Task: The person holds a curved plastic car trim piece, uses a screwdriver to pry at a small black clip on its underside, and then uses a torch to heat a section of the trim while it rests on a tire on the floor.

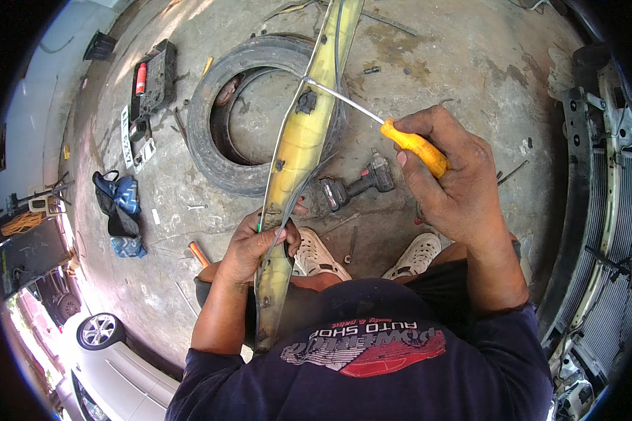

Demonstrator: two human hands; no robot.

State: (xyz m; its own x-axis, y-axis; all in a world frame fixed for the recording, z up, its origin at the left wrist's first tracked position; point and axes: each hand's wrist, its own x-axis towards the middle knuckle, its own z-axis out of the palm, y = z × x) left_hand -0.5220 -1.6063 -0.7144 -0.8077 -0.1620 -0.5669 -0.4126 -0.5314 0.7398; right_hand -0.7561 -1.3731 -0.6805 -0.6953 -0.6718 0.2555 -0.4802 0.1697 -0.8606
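A long yellowish strip (pixel 314 91), with dark patches and a cable along it, stands diagonally from my lap to beyond the top edge. My left hand (pixel 256 249) is closed around its lower part, among the cable and what looks like small green and red bits. My right hand (pixel 449 175) grips a yellow-handled screwdriver (pixel 416 147), its metal shaft reaching left to the strip's edge just above a dark patch. Whether the tip touches the strip or just overlaps it, I cannot tell.
A tire (pixel 211 140), cordless drill (pixel 358 184), black toolbox (pixel 163 70) with red can, bags (pixel 123 196) and scattered tools lie on the concrete floor (pixel 428 70). A silver car (pixel 119 379) is at lower left, radiators and metal parts (pixel 611 210) at right. My shoes flank the strip's right side.
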